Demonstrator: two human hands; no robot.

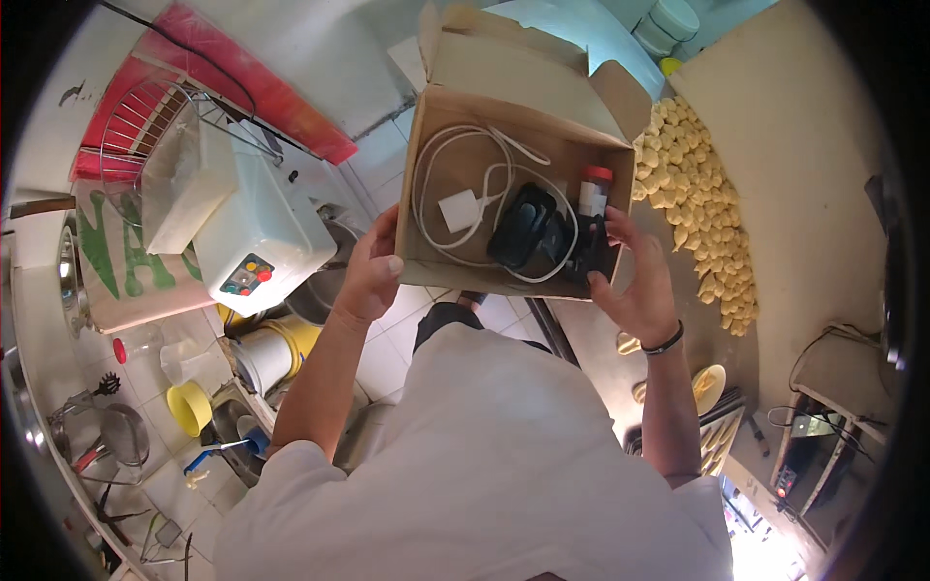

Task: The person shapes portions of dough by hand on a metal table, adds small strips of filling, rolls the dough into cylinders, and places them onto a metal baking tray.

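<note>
An opened cardboard box is held up in front of me, its lid folded back. My left hand grips its near left corner, thumb on the front wall. On the right side my right hand clasps the box wall, fingers reaching over the edge beside a dark object whose kind I cannot make out. Inside lie a coiled white cable, a white charger plug, a black device with a strap and a small clear bottle with a red cap.
Many small pieces of shaped dough cover part of the table at right. To the left stands a white machine with coloured buttons, near a wire guard. Yellow buckets and a sink lie below it; utensils hang at far left.
</note>
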